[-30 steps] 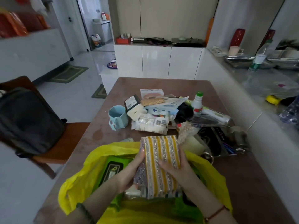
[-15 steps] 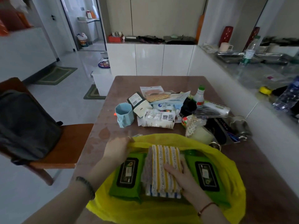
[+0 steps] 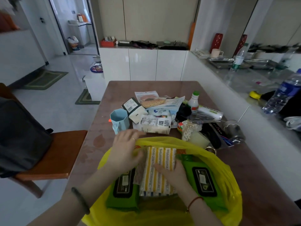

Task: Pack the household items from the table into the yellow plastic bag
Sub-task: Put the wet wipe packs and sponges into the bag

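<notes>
A wooden chair (image 3: pixel 53 154) stands left of the table, carrying a dark backpack (image 3: pixel 19 137). Two green mats (image 3: pixel 44 79) lie on the pale floor. White cabinets (image 3: pixel 143 64) line the far wall; an orange box (image 3: pixel 107 42) sits on top. On the right counter (image 3: pixel 244 82): two water bottles (image 3: pixel 238 57), a red vase (image 3: pixel 216 42), a pink mug (image 3: pixel 215 53), metal trays (image 3: pixel 219 60).

I'm looking at a brown table (image 3: pixel 254 162). The yellow plastic bag (image 3: pixel 228 185) lies open on its near end. Just beyond the bag sits a blue mug (image 3: pixel 119 120) beside heaped packets (image 3: pixel 154 123).
</notes>
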`<action>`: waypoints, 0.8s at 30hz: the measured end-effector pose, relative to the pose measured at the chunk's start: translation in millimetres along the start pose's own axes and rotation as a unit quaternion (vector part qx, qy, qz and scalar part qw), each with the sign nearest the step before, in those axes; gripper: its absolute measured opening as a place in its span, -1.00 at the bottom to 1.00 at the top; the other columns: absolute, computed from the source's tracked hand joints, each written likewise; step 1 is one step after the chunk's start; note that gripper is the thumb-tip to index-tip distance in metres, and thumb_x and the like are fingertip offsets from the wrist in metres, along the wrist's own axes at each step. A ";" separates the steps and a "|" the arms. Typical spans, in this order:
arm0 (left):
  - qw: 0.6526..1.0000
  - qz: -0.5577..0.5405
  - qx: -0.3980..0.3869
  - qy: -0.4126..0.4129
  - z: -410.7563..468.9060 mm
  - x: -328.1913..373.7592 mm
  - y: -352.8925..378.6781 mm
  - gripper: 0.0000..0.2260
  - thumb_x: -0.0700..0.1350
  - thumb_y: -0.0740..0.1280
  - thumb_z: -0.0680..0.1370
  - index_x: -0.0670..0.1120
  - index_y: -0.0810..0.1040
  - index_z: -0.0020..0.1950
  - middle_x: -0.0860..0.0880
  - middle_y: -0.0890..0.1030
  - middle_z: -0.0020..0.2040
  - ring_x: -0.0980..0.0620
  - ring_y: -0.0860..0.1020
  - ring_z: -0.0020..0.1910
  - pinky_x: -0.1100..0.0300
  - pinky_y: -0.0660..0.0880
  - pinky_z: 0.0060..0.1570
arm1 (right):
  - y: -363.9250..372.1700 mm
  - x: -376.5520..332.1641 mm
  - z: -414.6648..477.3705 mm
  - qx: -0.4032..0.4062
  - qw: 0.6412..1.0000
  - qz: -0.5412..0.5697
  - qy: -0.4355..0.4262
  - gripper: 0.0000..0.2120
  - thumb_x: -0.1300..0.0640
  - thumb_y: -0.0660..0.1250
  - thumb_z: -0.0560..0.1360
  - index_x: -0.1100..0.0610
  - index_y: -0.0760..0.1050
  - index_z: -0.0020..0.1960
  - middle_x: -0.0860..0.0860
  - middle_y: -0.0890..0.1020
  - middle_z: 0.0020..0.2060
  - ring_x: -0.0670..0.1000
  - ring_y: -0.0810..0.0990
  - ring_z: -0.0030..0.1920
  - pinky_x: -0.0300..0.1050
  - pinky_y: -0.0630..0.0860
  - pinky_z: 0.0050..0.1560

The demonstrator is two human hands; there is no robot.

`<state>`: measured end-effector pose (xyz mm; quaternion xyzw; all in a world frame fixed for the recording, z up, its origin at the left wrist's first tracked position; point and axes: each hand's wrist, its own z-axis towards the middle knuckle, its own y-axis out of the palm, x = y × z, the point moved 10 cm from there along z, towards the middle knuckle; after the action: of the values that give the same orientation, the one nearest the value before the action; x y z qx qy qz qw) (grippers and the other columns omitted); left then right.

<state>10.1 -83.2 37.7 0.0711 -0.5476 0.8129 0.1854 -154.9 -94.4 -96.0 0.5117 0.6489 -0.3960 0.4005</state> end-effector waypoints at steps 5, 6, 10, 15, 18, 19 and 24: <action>0.984 0.127 -0.048 0.113 -5.0 42.8 30.3 -0.64 0.03 0.15 0.33 0.07 0.52 0.08 0.06 0.63 -0.08 0.01 0.63 -0.05 -0.02 0.54 0.09 | -57.9 -12.7 8.9 0.020 0.995 0.087 0.041 -0.71 0.17 0.44 0.40 0.05 0.43 0.06 -0.03 0.59 -0.15 0.02 0.58 -0.14 0.01 0.52 -0.01; 0.986 0.126 -0.060 0.095 -2.6 38.5 34.7 -0.65 0.02 0.14 0.34 0.06 0.55 0.05 0.05 0.64 -0.10 -0.01 0.64 -0.08 0.00 0.54 0.06 | -70.4 -15.3 11.9 0.020 0.997 0.069 0.039 -0.72 0.18 0.44 0.40 0.05 0.43 0.05 -0.03 0.58 -0.15 0.03 0.58 -0.13 0.03 0.52 0.01; 0.983 0.145 -0.085 0.069 4.6 26.3 46.7 -0.65 0.00 0.14 0.35 0.06 0.55 0.06 0.05 0.64 -0.10 -0.01 0.64 -0.10 0.00 0.57 0.04 | -92.9 -11.7 23.0 0.025 0.992 -0.123 -0.007 -0.66 0.17 0.44 0.41 0.08 0.37 0.09 -0.01 0.56 -0.08 0.04 0.58 -0.04 -0.12 0.49 -0.07; 0.982 0.159 -0.090 0.058 23.9 26.9 55.3 -0.63 -0.07 0.31 0.31 0.05 0.56 0.11 0.04 0.65 -0.05 -0.01 0.65 -0.05 -0.05 0.53 0.08 | -60.2 1.1 32.0 0.029 0.885 -0.456 -0.085 -0.37 -0.18 0.22 0.48 0.17 0.19 0.39 0.08 0.43 0.25 0.06 0.41 0.23 -0.08 0.40 0.21; 0.980 0.120 -0.156 0.011 34.2 27.9 67.6 -0.56 -0.03 0.23 0.43 0.05 0.42 0.32 0.02 0.55 0.22 -0.04 0.50 0.25 -0.02 0.24 0.38 | -52.0 4.7 31.5 0.032 0.805 -0.589 -0.068 -0.01 -0.46 -0.30 0.34 0.25 -0.02 0.49 0.12 0.28 0.41 0.11 0.27 0.40 -0.01 0.29 0.36; 0.980 0.094 -0.175 -0.020 37.0 24.4 70.3 -0.52 0.05 0.12 0.44 0.07 0.36 0.36 0.05 0.51 0.27 -0.01 0.44 0.31 0.04 0.17 0.41 | -54.9 2.7 32.1 0.024 0.788 -0.613 -0.053 0.10 -0.50 -0.44 0.25 0.25 0.05 0.48 0.13 0.31 0.39 0.12 0.29 0.39 0.01 0.32 0.34; 0.932 -0.225 -0.190 -0.213 63.8 -3.3 71.6 -0.60 0.01 0.20 0.37 0.14 0.42 0.22 0.02 0.57 0.17 0.04 0.52 0.16 0.11 0.44 0.22 | -60.9 -76.1 39.9 -0.094 0.899 -0.400 -0.148 -0.77 0.00 0.24 0.52 0.14 0.58 -0.07 0.04 0.62 -0.21 -0.03 0.58 -0.17 -0.25 0.51 -0.14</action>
<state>-19.6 -166.2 -0.3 0.3272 -0.6883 0.5962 0.2526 -198.2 -167.6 -33.9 0.1042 0.7667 -0.5307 0.3458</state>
